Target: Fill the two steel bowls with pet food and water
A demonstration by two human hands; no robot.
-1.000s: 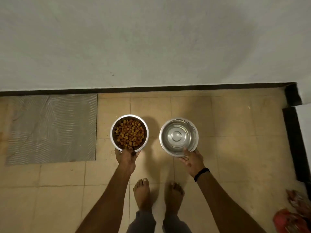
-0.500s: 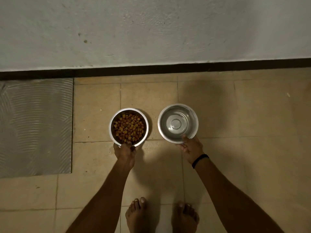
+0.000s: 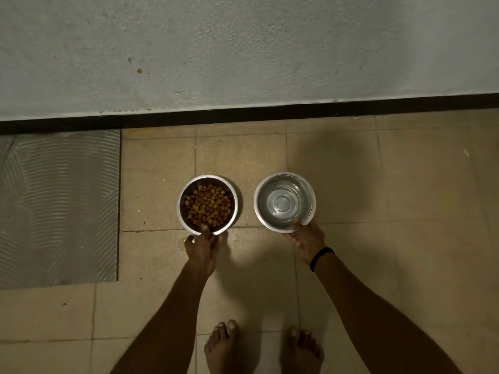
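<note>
Head view: our L hand (image 3: 202,245) grips food bowl (image 3: 179,205) by rim at 6 o'clock, R hand (image 3: 306,238) likewise on water bowl (image 3: 308,195) at its 3 o'clock, both low over floor (image 3: 364,190). Slick steel, prob. sloshy, so keep level.

Food bowl (image 3: 207,204) left — water bowl (image 3: 284,202) right

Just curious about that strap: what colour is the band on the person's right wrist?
Black. The wristband shows best in the head view, the only one.

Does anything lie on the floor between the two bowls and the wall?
Nothing visible. Only tiles lie between the kibble bowl, the other steel bowl and the wall; the grey mat lies apart, left.
</note>
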